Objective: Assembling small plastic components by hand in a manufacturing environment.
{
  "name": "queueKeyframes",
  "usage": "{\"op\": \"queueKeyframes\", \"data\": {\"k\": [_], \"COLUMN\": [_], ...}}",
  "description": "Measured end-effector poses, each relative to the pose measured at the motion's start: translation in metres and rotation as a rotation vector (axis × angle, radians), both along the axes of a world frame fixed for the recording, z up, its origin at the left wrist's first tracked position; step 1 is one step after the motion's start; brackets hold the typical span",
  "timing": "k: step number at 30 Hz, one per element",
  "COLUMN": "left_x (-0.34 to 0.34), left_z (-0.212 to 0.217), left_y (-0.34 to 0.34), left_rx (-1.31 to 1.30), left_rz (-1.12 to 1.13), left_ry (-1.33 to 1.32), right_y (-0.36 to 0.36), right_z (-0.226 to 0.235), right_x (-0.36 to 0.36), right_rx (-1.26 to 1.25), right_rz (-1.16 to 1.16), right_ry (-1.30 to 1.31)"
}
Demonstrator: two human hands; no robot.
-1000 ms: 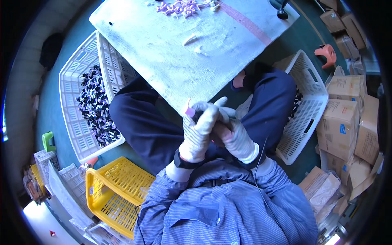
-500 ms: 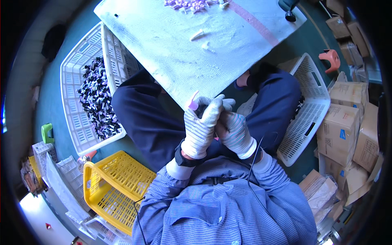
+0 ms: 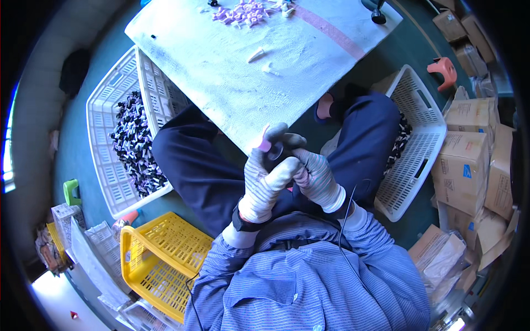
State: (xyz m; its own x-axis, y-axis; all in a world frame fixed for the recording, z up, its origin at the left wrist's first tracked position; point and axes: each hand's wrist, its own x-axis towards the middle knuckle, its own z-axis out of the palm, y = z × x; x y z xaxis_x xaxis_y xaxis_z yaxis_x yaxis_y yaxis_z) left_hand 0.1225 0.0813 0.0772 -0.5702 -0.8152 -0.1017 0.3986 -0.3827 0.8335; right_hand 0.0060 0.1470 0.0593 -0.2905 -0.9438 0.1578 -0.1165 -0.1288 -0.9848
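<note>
Head view: both gloved hands meet just off the table's near corner, in front of the person's lap. The left hand point(image 3: 259, 185) is curled with its fingers closed around a pink piece point(image 3: 265, 145), which pokes up beside its fingertips, close to the near corner of the table point(image 3: 221, 77). A black part point(image 3: 275, 152) shows inside the curl of that hand, right next to the pink piece; whether the two are joined cannot be told. The right hand point(image 3: 320, 179) is bent inward, its fingers against the left thumb; whether it grasps anything is hidden.

On the table, a pile point(image 3: 245, 14) of pink and white pieces lies toward the far edge, beside a pink strip point(image 3: 326, 27). Two white pieces point(image 3: 256, 54) lie apart around the middle. A black bit point(image 3: 153, 36) sits near the left corner, and a black object point(image 3: 378, 16) stands by the right corner.

Below the table's left edge, a white crate point(image 3: 100, 160) holds many black, white and lilac pieces point(image 3: 135, 149). Another crate point(image 3: 417, 138), also white, tilts beside the right knee with similar pieces. A yellow crate point(image 3: 171, 237) lies behind the left knee.
</note>
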Motion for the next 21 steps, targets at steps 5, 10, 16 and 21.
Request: {"op": "queueKeyframes", "data": {"k": [5,10,16,21], "left_x": [0.009,0.017,0.01,0.017], "left_z": [-0.008,-0.004,-0.003,-0.004], "left_y": [-0.009,-0.017,-0.012,-0.009], "left_rx": [0.013,0.051,0.109,0.109], "left_rz": [-0.079,-0.143,-0.081,-0.066], "left_ry": [0.083,0.061,0.096,0.154], "right_y": [0.002,-0.002,-0.004,-0.003], "right_z": [0.005,0.008,0.01,0.007], "right_x": [-0.002,-0.001,0.0,-0.004], "right_rx": [0.073,0.107,0.106,0.105], "right_rz": [0.048,0.129,0.066,0.052], "right_ry": [-0.005,0.094,0.033,0.127]}}
